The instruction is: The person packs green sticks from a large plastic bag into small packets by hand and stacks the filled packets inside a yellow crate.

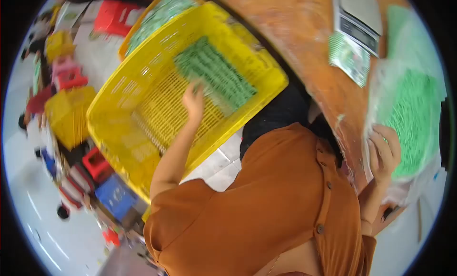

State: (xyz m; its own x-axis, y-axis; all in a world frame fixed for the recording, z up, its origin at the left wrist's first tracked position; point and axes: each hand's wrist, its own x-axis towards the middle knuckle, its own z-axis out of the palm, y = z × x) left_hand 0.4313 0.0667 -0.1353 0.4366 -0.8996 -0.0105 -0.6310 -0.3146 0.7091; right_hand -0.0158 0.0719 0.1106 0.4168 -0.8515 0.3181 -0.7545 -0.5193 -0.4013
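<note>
My left hand (193, 100) reaches into a yellow crate (114, 97), beside green-printed packets (214, 71) laid in rows at one end. Its fingers are smeared by motion, so I cannot tell whether they hold anything. On the right, my right hand (384, 152) has its fingers curled over the edge of a large clear plastic bag (378, 102). Bright green strips or packets (414, 123) fill this bag. A single green and white packet (350, 59) lies against a digital scale (359, 21) on the wooden table (300, 33).
Behind the yellow crate stands another crate with green packets (159, 19). A red stool (114, 16), yellow crates (71, 116) and a blue crate (115, 195) are on the far left. Several people sit or stand in the left background. The table edge runs between my hands.
</note>
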